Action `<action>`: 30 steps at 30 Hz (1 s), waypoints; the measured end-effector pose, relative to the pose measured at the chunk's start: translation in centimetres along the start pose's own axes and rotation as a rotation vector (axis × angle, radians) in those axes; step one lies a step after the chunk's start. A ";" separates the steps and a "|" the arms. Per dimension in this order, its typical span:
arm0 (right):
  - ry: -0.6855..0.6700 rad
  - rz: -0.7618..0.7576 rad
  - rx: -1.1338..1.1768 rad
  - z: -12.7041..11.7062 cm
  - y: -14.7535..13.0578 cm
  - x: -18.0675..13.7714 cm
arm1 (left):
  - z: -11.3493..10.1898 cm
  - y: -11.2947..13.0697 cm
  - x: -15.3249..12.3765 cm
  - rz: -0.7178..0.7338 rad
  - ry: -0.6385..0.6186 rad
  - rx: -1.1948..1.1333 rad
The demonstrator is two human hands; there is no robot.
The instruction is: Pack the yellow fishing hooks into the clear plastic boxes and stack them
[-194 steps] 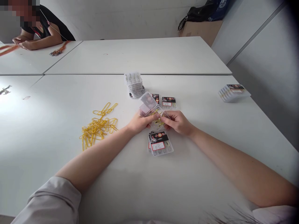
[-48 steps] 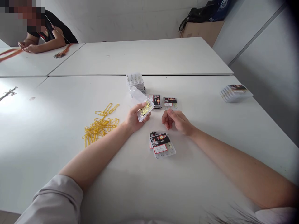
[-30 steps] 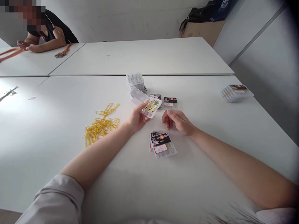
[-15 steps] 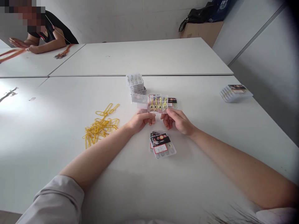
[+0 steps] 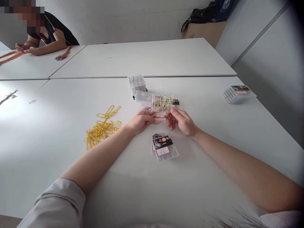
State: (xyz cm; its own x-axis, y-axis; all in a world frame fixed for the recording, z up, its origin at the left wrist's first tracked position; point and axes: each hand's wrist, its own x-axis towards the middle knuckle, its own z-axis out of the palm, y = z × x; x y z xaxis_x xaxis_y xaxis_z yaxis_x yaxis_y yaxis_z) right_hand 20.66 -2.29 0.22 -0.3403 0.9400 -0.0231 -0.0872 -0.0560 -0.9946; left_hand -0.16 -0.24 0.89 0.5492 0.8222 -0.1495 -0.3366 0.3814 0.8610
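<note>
A small clear plastic box [image 5: 162, 103] with yellow clips in its compartments stands open in front of me, its lid [image 5: 144, 96] swung out to the left. My right hand [image 5: 181, 120] pinches the box's near right edge. Just below the box my left hand [image 5: 142, 120] has its fingers stretched towards it, the fingertips at its lower edge. A pile of loose yellow clips [image 5: 102, 126] lies on the white table [image 5: 59, 104] to the left of my left hand. Closed boxes with black and red labels [image 5: 164, 147] lie stacked just in front of my hands.
A stack of clear boxes [image 5: 137, 84] stands behind the open one, and a labelled box [image 5: 176, 102] lies beside it. More boxes [image 5: 238, 94] sit near the table's right edge. Another person [image 5: 45, 31] works with orange straps at the far left table.
My left hand turned the open box flat and brought it towards the right hand, which took hold of its edge. The box then moved a little further away from me.
</note>
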 end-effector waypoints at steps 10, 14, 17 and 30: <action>-0.028 -0.002 -0.037 -0.1 0.0 -0.1 | 0.1 0.4 0.4 -0.091 0.105 -0.184; -0.021 -0.001 -0.063 0.0 -0.1 -0.2 | 0.4 0.6 0.4 -0.062 0.111 -0.181; -0.014 0.001 -0.079 0.1 -0.2 -0.2 | 0.4 0.5 0.4 -0.060 0.105 -0.168; 0.039 -0.035 -0.185 0.4 -0.2 -0.4 | -0.4 0.0 0.6 -0.037 0.002 -0.123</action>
State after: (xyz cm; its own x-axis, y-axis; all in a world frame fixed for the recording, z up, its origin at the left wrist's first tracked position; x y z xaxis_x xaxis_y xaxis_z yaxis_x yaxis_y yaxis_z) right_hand 20.40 -2.76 0.49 -0.3035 0.9527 0.0120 0.0767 0.0370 -0.9964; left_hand -0.13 0.43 0.61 0.5614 0.8074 -0.1817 -0.4070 0.4605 0.7889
